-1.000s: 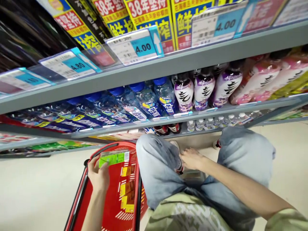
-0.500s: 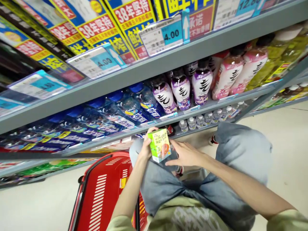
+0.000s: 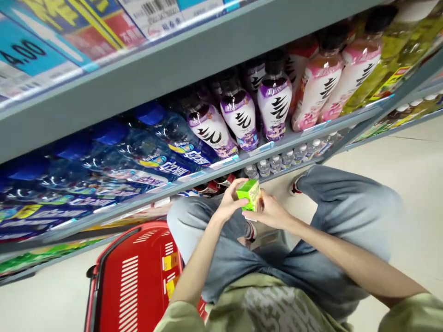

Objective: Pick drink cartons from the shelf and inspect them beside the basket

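Observation:
A small green and yellow drink carton (image 3: 249, 195) is between my two hands, above my lap and just in front of the lowest shelves. My left hand (image 3: 232, 203) grips it from the left, thumb along its green side. Against its right side, my right hand (image 3: 273, 211) is closed, with the thumb below and the fingers partly hidden behind the carton. The carton is turned so that its green side and top show, and its printed front faces right.
Purple-labelled bottles (image 3: 275, 108), pink-labelled bottles (image 3: 321, 87) and blue-capped bottles (image 3: 187, 143) line the shelf ahead. Small clear bottles (image 3: 276, 163) stand on the shelf below. A red shopping basket (image 3: 110, 276) is on the floor at my left, beside my bent knee.
My right hand has closed onto the carton, which has turned so its green side shows. My view has moved closer to the shelf, and the upper price tags have shifted left and up.

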Tool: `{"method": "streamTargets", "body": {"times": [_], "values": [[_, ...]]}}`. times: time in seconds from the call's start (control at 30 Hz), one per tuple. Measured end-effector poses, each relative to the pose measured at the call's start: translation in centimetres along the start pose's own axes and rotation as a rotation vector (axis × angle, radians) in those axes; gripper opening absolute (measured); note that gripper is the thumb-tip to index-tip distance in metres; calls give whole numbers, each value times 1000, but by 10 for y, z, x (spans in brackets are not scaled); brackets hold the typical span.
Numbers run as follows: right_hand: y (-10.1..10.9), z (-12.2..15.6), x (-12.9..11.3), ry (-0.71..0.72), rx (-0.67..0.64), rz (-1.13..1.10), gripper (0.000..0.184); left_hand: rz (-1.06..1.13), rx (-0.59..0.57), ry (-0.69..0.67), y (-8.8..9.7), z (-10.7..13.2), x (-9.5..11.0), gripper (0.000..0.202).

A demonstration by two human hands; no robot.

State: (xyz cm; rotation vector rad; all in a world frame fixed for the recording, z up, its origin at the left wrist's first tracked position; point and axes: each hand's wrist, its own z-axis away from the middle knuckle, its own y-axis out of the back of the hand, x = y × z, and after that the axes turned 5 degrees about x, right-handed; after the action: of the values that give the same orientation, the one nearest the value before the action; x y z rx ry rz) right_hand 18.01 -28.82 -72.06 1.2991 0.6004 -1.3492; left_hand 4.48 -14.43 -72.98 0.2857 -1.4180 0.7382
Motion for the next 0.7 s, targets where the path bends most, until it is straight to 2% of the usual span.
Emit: {"method": "streamTargets", "body": {"times": [0.1,0.2,0.3,0.4,0.5,0.6,0.7], "values": [[0,2,28,-59,0,-77,57,-204,-112,-16,-8,-3,-8,69],[1,5,55,-59,-50,-245,53,-344,-174,59,-17,-6,-22,65],[4,10,68,-128,-115,-458,54,-453,-223,99,-25,-9,-31,59],[7,12,62,-318,-156,-705,60,-563,-294,98,-25,-19,-23,58],[10,8,44,-435,-153,-951,64,-631,-377,83,-19,-36,-4,58],[10,1,30,-451,-28,-1095,61,-620,-463,63,-13,-56,9,57],[11,-5,27,-491,113,-1129,57,-449,-476,97,-14,-69,2,60]]}}
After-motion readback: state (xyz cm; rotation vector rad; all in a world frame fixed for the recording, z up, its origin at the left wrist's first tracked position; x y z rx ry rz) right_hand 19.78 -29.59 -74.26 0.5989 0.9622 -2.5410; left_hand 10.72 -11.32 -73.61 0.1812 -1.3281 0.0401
